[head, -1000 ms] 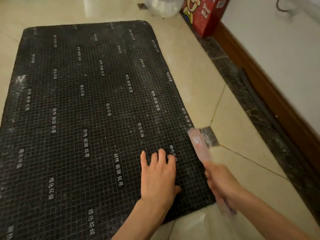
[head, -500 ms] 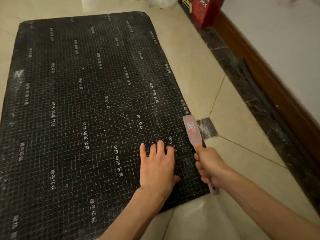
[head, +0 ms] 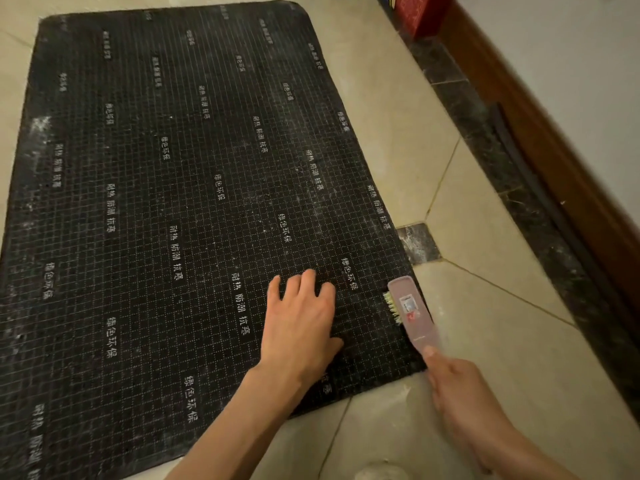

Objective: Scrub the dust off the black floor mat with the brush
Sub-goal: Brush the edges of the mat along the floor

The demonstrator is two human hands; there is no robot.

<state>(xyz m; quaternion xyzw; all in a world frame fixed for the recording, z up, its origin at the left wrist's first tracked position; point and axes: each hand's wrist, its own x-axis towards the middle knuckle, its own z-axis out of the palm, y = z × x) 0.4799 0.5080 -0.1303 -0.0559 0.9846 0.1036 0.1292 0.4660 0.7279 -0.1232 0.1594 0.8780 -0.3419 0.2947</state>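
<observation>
The black floor mat (head: 166, 188) with a white grid and white printed characters lies on the tiled floor, with pale dust along its left edge and near its right side. My left hand (head: 301, 323) presses flat on the mat near its near right corner, fingers spread. My right hand (head: 460, 393) grips the handle of a pink plastic brush (head: 412, 313). The brush head lies on the mat's right edge, its pale bristles facing down and left.
Beige floor tiles (head: 485, 323) with dark inlays surround the mat. A dark marble border and a brown wooden skirting board (head: 540, 140) run along the wall on the right. A red carton (head: 419, 15) stands at the top right. White dust lies on the floor by the mat's near corner.
My right hand has drawn the brush back toward me along the mat's right edge. My left hand stays pressed on the mat. The view has shifted slightly.
</observation>
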